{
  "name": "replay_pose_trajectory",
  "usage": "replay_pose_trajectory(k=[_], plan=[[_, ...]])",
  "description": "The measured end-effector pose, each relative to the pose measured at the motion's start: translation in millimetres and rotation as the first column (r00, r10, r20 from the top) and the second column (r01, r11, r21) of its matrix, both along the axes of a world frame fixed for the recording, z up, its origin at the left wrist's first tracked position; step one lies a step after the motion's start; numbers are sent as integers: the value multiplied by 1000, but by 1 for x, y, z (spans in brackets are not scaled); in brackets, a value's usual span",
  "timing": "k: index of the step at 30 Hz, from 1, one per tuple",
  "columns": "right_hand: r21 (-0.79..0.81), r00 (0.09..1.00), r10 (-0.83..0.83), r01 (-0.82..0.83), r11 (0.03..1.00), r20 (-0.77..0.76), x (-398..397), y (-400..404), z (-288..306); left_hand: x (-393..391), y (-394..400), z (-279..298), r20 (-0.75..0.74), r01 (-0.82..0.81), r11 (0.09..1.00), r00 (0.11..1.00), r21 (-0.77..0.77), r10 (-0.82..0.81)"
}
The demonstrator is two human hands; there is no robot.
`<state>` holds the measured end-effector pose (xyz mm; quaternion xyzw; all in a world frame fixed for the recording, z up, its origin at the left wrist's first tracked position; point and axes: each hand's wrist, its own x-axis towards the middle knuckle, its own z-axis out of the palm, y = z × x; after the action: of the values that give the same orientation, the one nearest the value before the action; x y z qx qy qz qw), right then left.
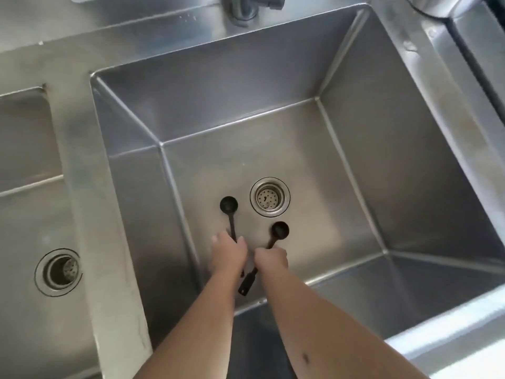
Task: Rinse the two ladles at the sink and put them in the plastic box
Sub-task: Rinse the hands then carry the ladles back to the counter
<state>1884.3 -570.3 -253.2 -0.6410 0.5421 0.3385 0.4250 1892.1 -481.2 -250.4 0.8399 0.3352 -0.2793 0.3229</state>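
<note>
Two black ladles are deep inside the steel sink basin, near its front left. My left hand grips the handle of the left ladle, whose bowl points away from me beside the drain. My right hand is closed on the handle of the right ladle; its handle end sticks out below my fist. Whether the bowls touch the sink floor I cannot tell. No plastic box is in view.
The round drain strainer lies just beyond the ladle bowls. A tap base stands behind the basin, with no water running. A second basin with its own drain lies to the left, and a steel ledge runs along the right.
</note>
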Motion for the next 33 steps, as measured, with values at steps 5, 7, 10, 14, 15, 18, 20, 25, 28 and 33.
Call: replay_pose_trajectory(k=[5, 7, 10, 14, 15, 18, 20, 25, 28, 33], plan=[[-57, 974, 226, -224, 973, 28, -3, -6, -22, 18, -1, -31, 27, 71, 991, 997, 114, -75], [-66, 963, 264, -261, 963, 46, -2, -9, -21, 20, 2, -35, -7, 54, 997, 999, 49, -54], [-77, 949, 300, -294, 953, 96, 5, -10, -6, 23, 7, -25, -19, -74, 992, 997, -104, 72], [77, 971, -11, -8, 997, 238, 17, -8, 26, 28, 13, 14, 23, -125, 966, 991, -225, 134], [105, 962, -52, 25, 994, 267, 18, -9, 38, 30, 15, 29, 47, -127, 967, 989, -219, 141], [107, 918, -31, -13, 994, 395, 19, -14, 81, 29, 20, 78, 123, -200, 915, 959, -351, 257], [105, 872, -34, -20, 994, 488, 16, -20, 114, 23, 25, 111, 133, -194, 857, 948, -477, 289], [188, 796, -161, 60, 980, 584, 7, -32, 194, 4, 39, 187, 102, -252, 715, 905, -652, 412], [107, 763, -58, -15, 994, 644, 1, -33, 228, -7, 46, 222, 175, -178, 698, 899, -694, 402], [-97, 620, 154, -125, 987, 769, -11, -20, 263, -18, 52, 271, 389, 9, 743, 856, -670, 341]])
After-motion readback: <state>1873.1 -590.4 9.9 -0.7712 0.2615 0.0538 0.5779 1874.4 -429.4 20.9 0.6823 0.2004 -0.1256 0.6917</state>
